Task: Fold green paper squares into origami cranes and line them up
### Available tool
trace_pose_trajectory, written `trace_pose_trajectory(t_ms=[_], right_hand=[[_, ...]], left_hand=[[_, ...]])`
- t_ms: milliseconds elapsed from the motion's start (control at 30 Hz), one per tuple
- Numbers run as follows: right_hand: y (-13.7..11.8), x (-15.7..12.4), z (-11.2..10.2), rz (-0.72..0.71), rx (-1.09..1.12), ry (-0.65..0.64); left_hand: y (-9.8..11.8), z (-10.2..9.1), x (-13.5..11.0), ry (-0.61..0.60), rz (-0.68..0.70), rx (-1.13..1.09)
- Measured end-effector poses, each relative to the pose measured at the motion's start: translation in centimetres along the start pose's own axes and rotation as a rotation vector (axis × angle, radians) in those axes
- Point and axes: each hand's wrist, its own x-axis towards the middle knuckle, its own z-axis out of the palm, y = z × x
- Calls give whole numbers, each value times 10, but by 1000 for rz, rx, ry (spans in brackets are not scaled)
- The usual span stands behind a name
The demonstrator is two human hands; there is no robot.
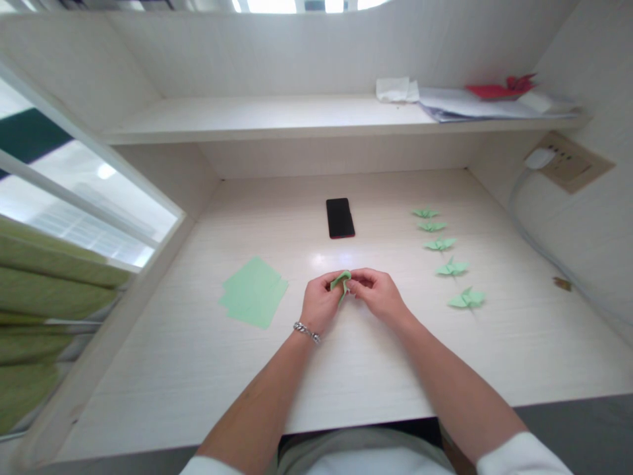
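A partly folded piece of green paper (341, 282) is held up between my two hands, a little above the desk. My left hand (319, 300), with a silver chain bracelet at its wrist, pinches the paper's left side. On its right side the fingers of my right hand (378, 293) are closed on it. Fingers hide part of the folds. Left of my hands lies a fanned stack of green paper sheets (256, 293). Several folded green paper cranes stand in a column to the right, the nearest crane (467, 299) being the largest in view.
A black phone (340, 218) lies beyond my hands. Over the desk (198, 369) runs a shelf (267, 115) with papers (459, 105), a white tissue (395, 90) and a red folded paper piece (519, 83). A white cable (529, 231) hangs from the wall socket (573, 165) at right.
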Motion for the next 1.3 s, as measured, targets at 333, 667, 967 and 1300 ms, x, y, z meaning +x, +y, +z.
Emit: trace_pose_trajectory(t_ms=[333, 667, 967, 1300], right_hand=[[0, -4, 1, -51, -123, 93], [-2, -4, -1, -64, -190, 118], [4, 0, -1, 18, -53, 125], [2, 0, -2, 60, -85, 173]], left_hand=[[-1, 2, 0, -5, -82, -148], [-1, 3, -1, -29, -140, -272], [2, 2, -2, -52, -159, -306], [13, 4, -8, -110, -271, -437]])
